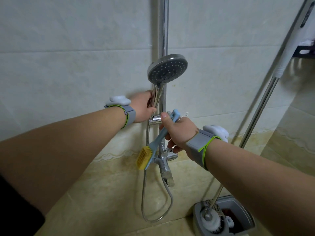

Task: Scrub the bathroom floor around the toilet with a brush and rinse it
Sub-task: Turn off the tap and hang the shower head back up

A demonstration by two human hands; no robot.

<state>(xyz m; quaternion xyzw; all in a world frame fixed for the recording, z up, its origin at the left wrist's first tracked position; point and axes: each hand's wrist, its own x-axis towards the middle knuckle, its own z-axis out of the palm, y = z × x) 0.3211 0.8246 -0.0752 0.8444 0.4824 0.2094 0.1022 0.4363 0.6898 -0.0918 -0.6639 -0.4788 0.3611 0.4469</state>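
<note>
Fingers of the left hand (143, 106) are curled round the handle of the round chrome shower head (167, 68), probably to unhook it for rinsing; the blue-handled, yellow-bristled brush (156, 138) is gripped in the right hand (179, 132), bristles down.

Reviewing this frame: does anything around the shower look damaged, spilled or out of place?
Nothing is spilled or broken. The tap spout looks dull and crusted at its tip, and a brownish speck marks the wall beside the shower head. The left hand grips the shower head's handle; the right hand holds the brush.
</note>
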